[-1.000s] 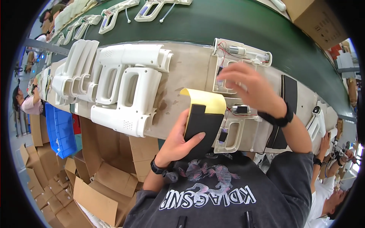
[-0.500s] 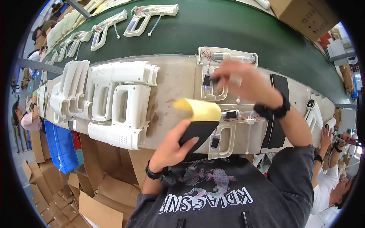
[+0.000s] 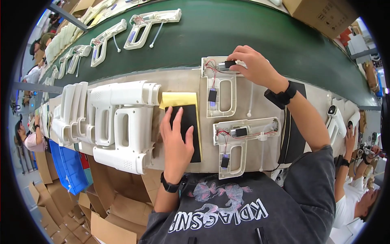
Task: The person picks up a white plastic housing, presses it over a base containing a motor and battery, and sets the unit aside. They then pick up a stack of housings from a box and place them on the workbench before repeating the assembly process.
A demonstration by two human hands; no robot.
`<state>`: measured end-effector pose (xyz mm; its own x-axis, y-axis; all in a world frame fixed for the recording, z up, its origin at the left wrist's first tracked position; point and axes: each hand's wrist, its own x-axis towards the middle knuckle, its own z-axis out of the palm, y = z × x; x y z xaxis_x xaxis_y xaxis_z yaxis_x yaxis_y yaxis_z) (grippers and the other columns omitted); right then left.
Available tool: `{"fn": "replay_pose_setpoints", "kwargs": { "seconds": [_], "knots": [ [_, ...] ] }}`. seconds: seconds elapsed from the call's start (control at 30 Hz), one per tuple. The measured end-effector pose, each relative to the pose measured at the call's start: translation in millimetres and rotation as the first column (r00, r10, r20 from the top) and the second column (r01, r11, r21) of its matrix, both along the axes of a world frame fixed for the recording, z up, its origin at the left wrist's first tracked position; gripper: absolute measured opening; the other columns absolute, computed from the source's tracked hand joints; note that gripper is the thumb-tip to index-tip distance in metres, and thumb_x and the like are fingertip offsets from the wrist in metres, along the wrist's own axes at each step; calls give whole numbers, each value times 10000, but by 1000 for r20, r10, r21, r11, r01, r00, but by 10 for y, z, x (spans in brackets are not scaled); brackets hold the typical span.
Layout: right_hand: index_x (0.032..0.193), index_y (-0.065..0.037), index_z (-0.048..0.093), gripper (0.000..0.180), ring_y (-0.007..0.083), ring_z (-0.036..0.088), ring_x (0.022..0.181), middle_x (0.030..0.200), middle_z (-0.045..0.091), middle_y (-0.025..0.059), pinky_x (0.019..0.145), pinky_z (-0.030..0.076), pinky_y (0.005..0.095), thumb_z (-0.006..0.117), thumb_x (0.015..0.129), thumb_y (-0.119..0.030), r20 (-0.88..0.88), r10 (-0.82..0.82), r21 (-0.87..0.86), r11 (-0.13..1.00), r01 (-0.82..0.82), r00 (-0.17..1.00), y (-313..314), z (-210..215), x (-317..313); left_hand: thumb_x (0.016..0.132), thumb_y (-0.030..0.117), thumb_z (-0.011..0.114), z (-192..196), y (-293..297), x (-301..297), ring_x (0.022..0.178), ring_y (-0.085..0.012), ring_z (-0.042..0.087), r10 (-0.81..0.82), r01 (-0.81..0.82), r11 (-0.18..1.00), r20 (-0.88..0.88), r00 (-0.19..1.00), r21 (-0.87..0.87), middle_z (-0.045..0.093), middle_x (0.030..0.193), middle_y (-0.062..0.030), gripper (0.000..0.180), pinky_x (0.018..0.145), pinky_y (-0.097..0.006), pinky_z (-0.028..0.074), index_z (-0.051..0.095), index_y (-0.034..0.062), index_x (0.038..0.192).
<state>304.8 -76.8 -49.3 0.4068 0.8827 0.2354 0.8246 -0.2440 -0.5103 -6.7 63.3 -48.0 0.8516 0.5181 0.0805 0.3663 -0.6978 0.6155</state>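
Observation:
My left hand rests with spread fingers on a stack of black foam pads with yellow backing paper, lying on the table. My right hand pinches a small black pad against the silver motor at the top of an open white gun-shaped housing half. Red wires run inside it, and another black pad sits on the purple part in its handle. Nearer to me lies a second such housing half, with black pads on its motor and handle part.
White shells are piled at the left. Similar open housings lie on the green conveyor beyond. At the right are black sheets and a co-worker's hand. A blue bin and cardboard boxes stand below left.
My left hand has laid the black pad stack on the table and spread its fingers over it. My right hand has moved up from the upper housing's handle to its motor.

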Motion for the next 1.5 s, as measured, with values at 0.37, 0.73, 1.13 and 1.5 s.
{"fn": "replay_pose_setpoints", "kwargs": {
  "seconds": [0.37, 0.73, 1.13, 1.5],
  "knots": [
    [1127, 11, 687, 166, 137, 587, 777, 975, 637, 73, 718, 498, 282, 673, 967, -31, -174, -171, 44, 982, 181, 970, -593, 497, -28, 914, 0, 703, 465, -23, 25, 1010, -203, 671, 5, 45, 965, 187, 982, -258, 709, 1156, -115, 244, 904, -305, 511, 717, 15, 1157],
    [1053, 41, 680, 179, 191, 599, 815, 904, 633, 102, 769, 480, 289, 638, 882, 72, -278, -112, -26, 994, 109, 954, -1249, 925, -798, 871, 317, 806, 1063, 1106, -886, 1238, -384, 531, 164, -153, 935, -7, 986, 320, 602, 1298, -196, 585, 1069, -466, 410, 591, 24, 1330],
    [1068, 21, 708, 215, 224, 629, 807, 907, 665, 108, 766, 504, 318, 695, 855, 46, -262, 48, 29, 999, -42, 964, -923, 1192, -1261, 890, 306, 752, 674, 880, -563, 1038, -336, 626, 195, -34, 887, -307, 932, 461, 661, 1018, -143, 364, 947, -449, 461, 613, 22, 1070],
    [1463, -88, 555, 745, 348, 515, 1355, 1490, 552, 111, 1135, 410, 467, 774, 757, 10, 159, 411, 122, 894, -431, 898, -636, 1514, -1297, 817, 174, 656, 1861, -409, -879, 1134, -191, 568, -719, 808, 436, -386, 578, 396, 596, 1066, -33, 359, 1030, -401, 365, 664, 91, 1166]
  ]
}}
